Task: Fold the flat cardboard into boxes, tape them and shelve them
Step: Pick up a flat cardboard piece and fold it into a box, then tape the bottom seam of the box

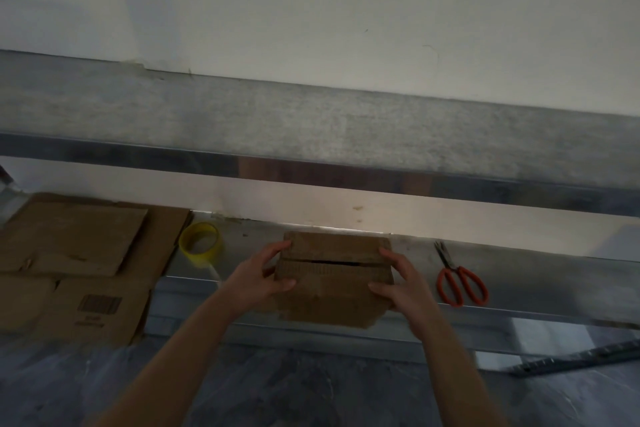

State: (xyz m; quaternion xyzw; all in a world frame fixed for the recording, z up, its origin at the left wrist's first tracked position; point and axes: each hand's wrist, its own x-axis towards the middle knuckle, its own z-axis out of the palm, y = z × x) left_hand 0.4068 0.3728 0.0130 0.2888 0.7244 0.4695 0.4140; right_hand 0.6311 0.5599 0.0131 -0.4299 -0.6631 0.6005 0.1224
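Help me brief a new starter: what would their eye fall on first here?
First, the small cardboard box at centre on the metal shelf, gripped at its sides by the left hand and right hand, a dark gap between its top flaps. Next, the orange-handled scissors to its right and the yellow tape roll to its left, beside flat cardboard sheets.

Both bare forearms reach from near to far, converging. The left hand (258, 276) and right hand (401, 282) grip the box (332, 279) at its left and right ends, fingers curled.
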